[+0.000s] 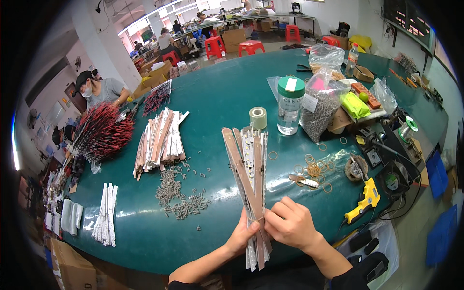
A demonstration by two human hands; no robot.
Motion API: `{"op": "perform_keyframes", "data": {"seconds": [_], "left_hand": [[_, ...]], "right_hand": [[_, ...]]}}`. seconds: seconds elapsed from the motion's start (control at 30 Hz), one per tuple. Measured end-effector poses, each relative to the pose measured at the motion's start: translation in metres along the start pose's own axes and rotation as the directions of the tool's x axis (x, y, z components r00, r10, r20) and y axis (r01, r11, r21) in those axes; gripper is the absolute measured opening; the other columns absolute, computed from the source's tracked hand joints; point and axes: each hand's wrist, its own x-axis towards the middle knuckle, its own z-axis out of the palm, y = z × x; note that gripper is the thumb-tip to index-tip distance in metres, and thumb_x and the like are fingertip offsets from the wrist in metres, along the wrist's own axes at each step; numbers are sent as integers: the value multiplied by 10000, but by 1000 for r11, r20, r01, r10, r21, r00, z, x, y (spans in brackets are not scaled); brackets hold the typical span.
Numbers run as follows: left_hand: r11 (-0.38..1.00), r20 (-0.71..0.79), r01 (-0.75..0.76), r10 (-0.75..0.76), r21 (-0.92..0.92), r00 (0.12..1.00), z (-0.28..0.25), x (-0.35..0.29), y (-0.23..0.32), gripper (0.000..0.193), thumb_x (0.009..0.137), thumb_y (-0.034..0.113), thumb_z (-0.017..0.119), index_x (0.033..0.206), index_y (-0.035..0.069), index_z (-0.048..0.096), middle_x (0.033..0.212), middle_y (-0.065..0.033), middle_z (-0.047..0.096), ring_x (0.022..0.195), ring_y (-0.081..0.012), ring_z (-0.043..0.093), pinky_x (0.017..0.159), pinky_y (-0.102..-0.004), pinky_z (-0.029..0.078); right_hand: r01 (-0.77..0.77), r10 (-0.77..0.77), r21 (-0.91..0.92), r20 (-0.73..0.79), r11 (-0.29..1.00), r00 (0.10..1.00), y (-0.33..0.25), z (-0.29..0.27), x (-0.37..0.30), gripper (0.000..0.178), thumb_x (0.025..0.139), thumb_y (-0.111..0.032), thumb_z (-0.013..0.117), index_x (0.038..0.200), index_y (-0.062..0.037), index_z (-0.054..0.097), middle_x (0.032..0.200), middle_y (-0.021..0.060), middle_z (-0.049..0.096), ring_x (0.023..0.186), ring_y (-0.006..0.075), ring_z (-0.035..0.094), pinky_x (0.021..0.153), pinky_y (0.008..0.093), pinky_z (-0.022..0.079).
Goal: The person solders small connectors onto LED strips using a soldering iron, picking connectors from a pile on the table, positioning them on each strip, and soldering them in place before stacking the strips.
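Observation:
A bundle of long, narrow LED strip boards (250, 179), some with brown backing and some white with small yellow dots, stands upright and slightly fanned in front of me. My left hand (240, 235) is wrapped round its lower part, thumb across the front. My right hand (294, 223) is closed at the bundle's right side, fingertips pinched on what looks like a thin rubber band (260, 219) that crosses the strips. Most of the band is hidden by the fingers. Loose rubber bands (315, 169) lie on the table to the right, beyond my right hand.
On the green table (212, 106) are a strip pile (162, 140), a smaller strip stack (105, 215), small grey parts (181, 193), a tape roll (258, 118), a green-lidded bottle (290, 106), a bag of parts (319, 108) and a yellow glue gun (363, 200). A co-worker (99, 89) sits behind red-black wires (104, 131).

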Motion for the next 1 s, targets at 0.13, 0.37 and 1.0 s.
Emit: {"op": "perform_keyframes", "data": {"seconds": [0.13, 0.37, 1.0], "left_hand": [[932, 11, 233, -239, -277, 971, -7, 2, 10, 692, 814, 228, 674, 1376, 78, 299, 1180, -100, 507, 1062, -206, 560, 914, -356, 486], [910, 33, 242, -245, -336, 969, -7, 5, 26, 574, 761, 88, 617, 1290, 1, 413, 999, -128, 591, 1015, -254, 592, 927, -378, 478], [922, -74, -379, 385, 85, 920, -69, 62, 99, 555, 769, -5, 585, 1279, 42, 372, 904, -64, 508, 823, -162, 532, 807, -348, 442]], "right_hand": [[87, -88, 122, 0, 989, 996, -5, -1, 2, 194, 614, -126, 688, 725, -98, 531, 706, 18, 457, 662, 190, 495, 540, 295, 453], [108, -167, 523, 68, 845, 984, -6, -10, -8, 167, 588, -96, 648, 688, -96, 515, 748, 33, 439, 706, 222, 477, 635, 342, 400], [-367, 356, -189, -93, 911, 930, 73, -40, -55, 114, 686, -22, 637, 732, -67, 543, 714, 77, 527, 678, 271, 534, 623, 364, 419]]}}
